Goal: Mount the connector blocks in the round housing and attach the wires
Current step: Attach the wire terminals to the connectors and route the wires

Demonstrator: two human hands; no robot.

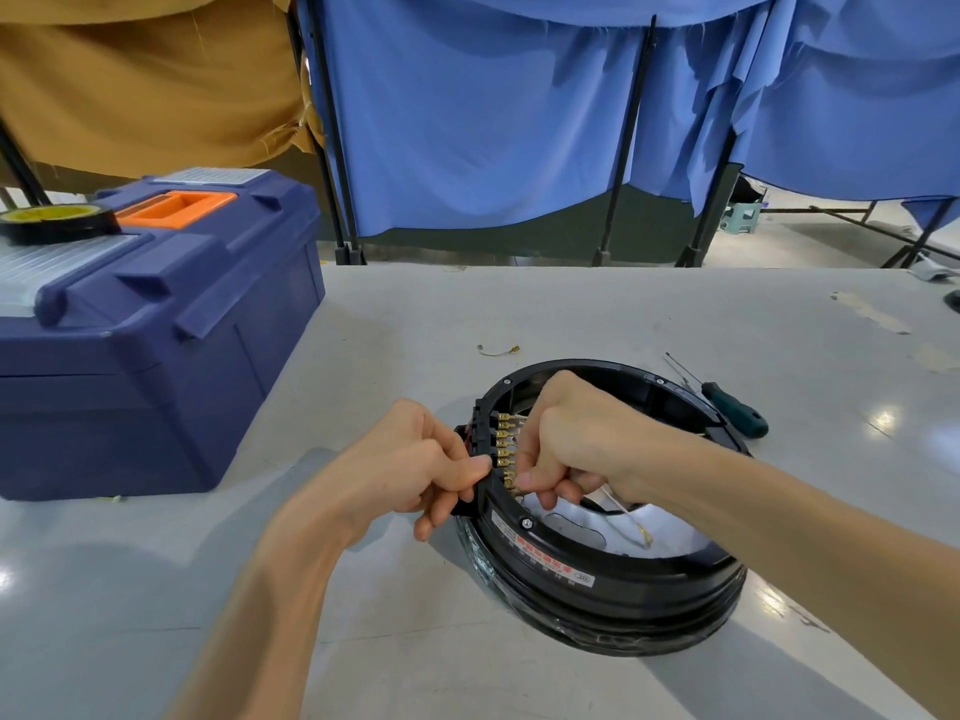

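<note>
Nearest you, the round housing [597, 600] lies flat on the grey surface [415, 641], R of centre, w/ a glossy wrap round its lower wall. Its near-L rim carries a white label [543, 553] w/ red and black print, too small to read, plus a small oval logo at the label's R end. A hex bolt [526, 522] sits just above the label.

Your L hand [415, 459] is outside the housing's L rim, grip closed. Thumb and curled fingers pinch the black connector block [485, 426] sitting on that rim. A row of brass terminals [505, 443] sticks out of the block's inner side, toward the housing's middle.

Your R hand [576, 439] is inside the ring, grip also closed, w/ thumb and forefinger at the lowest terminals. It holds a pale wire [631, 519] that comes out below the curled fingers. The wire ends in a brass lug, free over the housing's white floor.

Beyond the housing, a short loose wire [497, 349] w/ a brass lug lies alone on the surface. A green-handled screwdriver [735, 409] lies just beside the far-R rim.

Far L is a blue toolbox [156, 356] w/ orange handle, lid down, w/ a roll of black tape [57, 226] on top. Behind, blue curtains [493, 122] and tan cloth [145, 80] hang on black poles.
</note>
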